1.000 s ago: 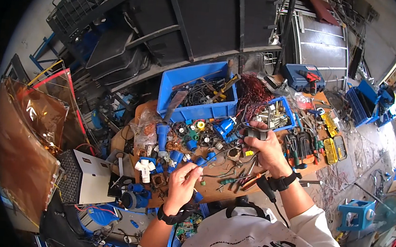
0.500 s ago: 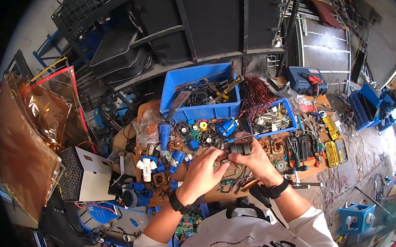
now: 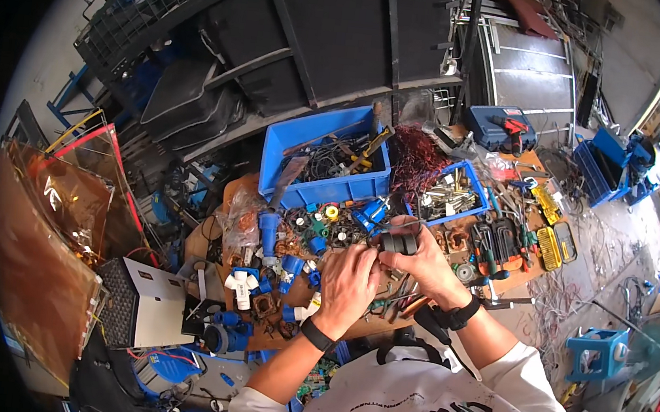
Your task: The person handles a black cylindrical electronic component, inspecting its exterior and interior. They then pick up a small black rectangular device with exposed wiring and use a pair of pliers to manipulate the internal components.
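Observation:
My right hand (image 3: 427,265) grips a dark cylindrical object (image 3: 396,244), perhaps a roll, over the middle of the crowded wooden table (image 3: 521,285). My left hand (image 3: 346,283) is up against its left side with fingers bent; whatever they hold is hidden. A dark cable (image 3: 417,208) runs from behind the held object. Around my hands lie blue and white pipe fittings (image 3: 241,286), copper coils (image 3: 265,305) and pliers and other hand tools (image 3: 489,245). Just behind them is a small blue tray of metal parts (image 3: 434,194).
A large blue crate (image 3: 323,193) of cables and tools stands at the back. A drill (image 3: 513,132) rests on a blue case (image 3: 489,122). Brown panels (image 3: 48,242) lean at left; a light blue stool (image 3: 598,351) and scattered wires (image 3: 584,286) are on the floor at right.
My left hand has moved up and right from the cable to the dark object. My right hand has shifted slightly down and left, still gripping it.

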Motion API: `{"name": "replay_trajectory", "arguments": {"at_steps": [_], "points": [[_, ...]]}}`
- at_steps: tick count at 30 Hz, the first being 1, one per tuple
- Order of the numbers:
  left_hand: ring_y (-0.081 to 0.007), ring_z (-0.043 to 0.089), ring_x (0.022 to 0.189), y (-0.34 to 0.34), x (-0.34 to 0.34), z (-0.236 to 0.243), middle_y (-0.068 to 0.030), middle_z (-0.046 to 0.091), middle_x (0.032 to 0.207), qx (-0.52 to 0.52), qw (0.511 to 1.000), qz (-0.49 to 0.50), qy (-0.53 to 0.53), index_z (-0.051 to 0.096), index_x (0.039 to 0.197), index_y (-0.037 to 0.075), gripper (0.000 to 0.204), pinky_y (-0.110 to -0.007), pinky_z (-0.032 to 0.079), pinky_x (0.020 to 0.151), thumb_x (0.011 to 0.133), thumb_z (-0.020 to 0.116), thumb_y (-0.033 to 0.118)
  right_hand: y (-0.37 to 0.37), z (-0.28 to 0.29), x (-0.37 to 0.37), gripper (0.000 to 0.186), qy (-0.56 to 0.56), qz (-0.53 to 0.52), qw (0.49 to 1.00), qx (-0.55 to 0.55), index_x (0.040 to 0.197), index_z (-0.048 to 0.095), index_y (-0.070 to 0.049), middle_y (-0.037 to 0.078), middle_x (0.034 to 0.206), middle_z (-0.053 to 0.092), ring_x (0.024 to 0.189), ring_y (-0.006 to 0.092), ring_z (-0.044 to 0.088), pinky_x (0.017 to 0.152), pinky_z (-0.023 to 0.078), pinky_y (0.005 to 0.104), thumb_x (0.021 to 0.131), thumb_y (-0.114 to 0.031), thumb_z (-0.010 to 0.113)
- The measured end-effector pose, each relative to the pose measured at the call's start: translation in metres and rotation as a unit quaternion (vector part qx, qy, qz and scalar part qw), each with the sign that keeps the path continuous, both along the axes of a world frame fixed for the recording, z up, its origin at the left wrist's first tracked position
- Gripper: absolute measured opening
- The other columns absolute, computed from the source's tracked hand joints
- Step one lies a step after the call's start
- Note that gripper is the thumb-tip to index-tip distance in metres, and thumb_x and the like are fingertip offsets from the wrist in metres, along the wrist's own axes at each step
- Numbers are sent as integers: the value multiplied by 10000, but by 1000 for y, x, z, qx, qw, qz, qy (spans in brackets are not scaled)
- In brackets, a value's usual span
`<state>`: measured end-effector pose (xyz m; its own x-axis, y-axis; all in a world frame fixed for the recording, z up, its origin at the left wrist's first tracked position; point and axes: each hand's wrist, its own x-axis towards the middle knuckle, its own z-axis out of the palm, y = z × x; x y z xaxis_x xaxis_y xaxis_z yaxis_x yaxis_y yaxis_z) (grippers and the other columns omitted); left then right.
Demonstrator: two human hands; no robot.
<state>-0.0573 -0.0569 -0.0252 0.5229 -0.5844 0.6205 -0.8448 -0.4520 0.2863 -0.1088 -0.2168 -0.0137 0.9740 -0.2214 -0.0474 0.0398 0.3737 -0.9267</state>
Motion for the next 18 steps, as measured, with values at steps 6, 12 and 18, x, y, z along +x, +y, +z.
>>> {"name": "replay_trajectory", "arguments": {"at_steps": [6,12,18], "points": [[-278,605,783,4,0,-4,-77,636,912,30,999,-1,25,598,998,60,238,-382,451,706,794,712,106,1,0,-2,602,12,10,1000,18,1267,435,-27,96,1100,646,989,154,614,859,508,299,752,-18,747],[-261,607,732,15,0,3,-65,651,845,-10,1000,-26,8,659,894,59,103,-365,449,653,810,704,99,-7,5,2,605,27,-19,998,49,1254,405,6,101,1049,634,936,160,619,811,525,288,758,-4,752],[-251,596,703,47,0,0,-56,638,784,-28,998,-25,49,660,895,53,110,-364,423,644,795,706,59,-27,-4,6,594,24,-60,996,60,1202,436,3,79,974,634,823,148,635,714,528,287,718,-72,772]]}}
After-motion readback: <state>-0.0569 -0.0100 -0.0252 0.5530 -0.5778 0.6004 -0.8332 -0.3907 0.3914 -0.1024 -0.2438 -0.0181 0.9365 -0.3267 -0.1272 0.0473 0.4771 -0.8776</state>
